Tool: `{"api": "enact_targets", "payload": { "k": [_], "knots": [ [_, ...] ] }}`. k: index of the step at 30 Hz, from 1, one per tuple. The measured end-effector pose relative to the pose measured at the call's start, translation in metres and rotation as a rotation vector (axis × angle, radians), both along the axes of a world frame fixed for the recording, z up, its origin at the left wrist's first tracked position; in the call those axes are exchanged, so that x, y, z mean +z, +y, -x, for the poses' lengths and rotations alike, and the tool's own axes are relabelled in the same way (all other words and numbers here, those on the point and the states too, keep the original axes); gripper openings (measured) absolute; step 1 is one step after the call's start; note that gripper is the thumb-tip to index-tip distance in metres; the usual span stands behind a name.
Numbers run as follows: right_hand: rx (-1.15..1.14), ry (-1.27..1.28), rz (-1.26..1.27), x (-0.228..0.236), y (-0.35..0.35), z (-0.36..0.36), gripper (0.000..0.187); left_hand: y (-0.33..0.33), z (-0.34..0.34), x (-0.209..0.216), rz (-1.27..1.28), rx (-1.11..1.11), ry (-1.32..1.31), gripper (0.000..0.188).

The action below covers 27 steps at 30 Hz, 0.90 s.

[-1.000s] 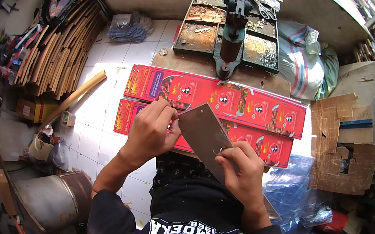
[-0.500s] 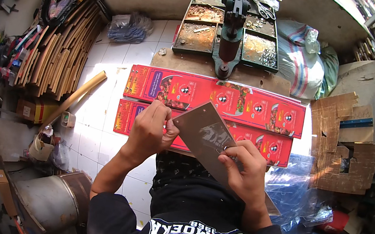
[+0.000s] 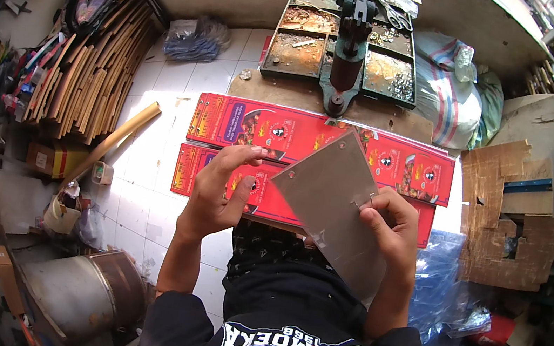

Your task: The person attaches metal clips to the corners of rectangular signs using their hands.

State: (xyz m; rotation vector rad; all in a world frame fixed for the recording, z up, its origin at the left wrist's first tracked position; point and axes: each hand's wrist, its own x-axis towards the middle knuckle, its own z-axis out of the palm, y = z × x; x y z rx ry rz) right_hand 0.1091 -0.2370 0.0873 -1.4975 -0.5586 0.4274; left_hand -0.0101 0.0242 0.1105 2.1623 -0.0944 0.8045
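My right hand (image 3: 393, 225) pinches a flat grey-brown panel (image 3: 337, 196) by its right side. The panel is held up slantwise, with two small round holes or eyelets at its upper corners. At the right fingertips shows a small thin bent metal piece (image 3: 361, 200); whether it is fixed to the panel I cannot tell. My left hand (image 3: 223, 190) is open, fingers apart, left of the panel and not touching it. Beneath both hands lie two rows of red printed panels (image 3: 227, 123) on the bench, partly covered by the grey panel.
Beyond the red panels stands a dark hand press (image 3: 346, 62) before a compartment tray (image 3: 291, 72) of small metal parts. Scissors (image 3: 395, 14) lie at its back right. Woven sacks (image 3: 444, 90) and cut cardboard (image 3: 526, 236) are on the right, stacked boards (image 3: 93, 69) and a tube (image 3: 111, 143) left.
My left hand has let go of the panel's corner, opening its fingers. With my right hand, the panel has shifted right and turned more upright.
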Motion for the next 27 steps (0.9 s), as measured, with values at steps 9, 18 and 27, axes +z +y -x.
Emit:
{"api": "enact_targets", "payload": {
  "k": [9,18,27],
  "knots": [
    [0.040,-0.057,-0.008,0.006,0.006,0.006,0.010,0.008,-0.014,0.006,-0.272,-0.183,-0.176,0.035],
    [-0.060,-0.085,0.021,0.010,0.001,0.004,0.009,0.018,-0.008,-0.002,-0.127,-0.048,-0.154,0.027],
    [-0.063,-0.066,0.007,0.010,0.001,0.008,0.010,0.009,-0.014,0.005,-0.229,-0.115,-0.089,0.040]
  ]
}}
